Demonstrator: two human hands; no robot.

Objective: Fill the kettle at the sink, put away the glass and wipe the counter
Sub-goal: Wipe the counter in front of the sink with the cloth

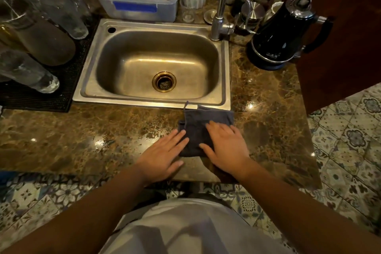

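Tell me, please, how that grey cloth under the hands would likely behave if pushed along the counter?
The cloth looks soft and folded, so it would probably bunch unless pressed flat. The counter is glossy, so it should slide easily. Its loop would likely trail loosely.

Left hand (165,155) flat, right hand (225,146) flat, fingers spread

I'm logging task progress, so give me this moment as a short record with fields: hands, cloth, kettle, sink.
left hand: flat, fingertips on the cloth's left edge
right hand: flat on the cloth
cloth: dark, folded, on the counter in front of the sink
kettle: black, on its base, right of the sink
sink: empty
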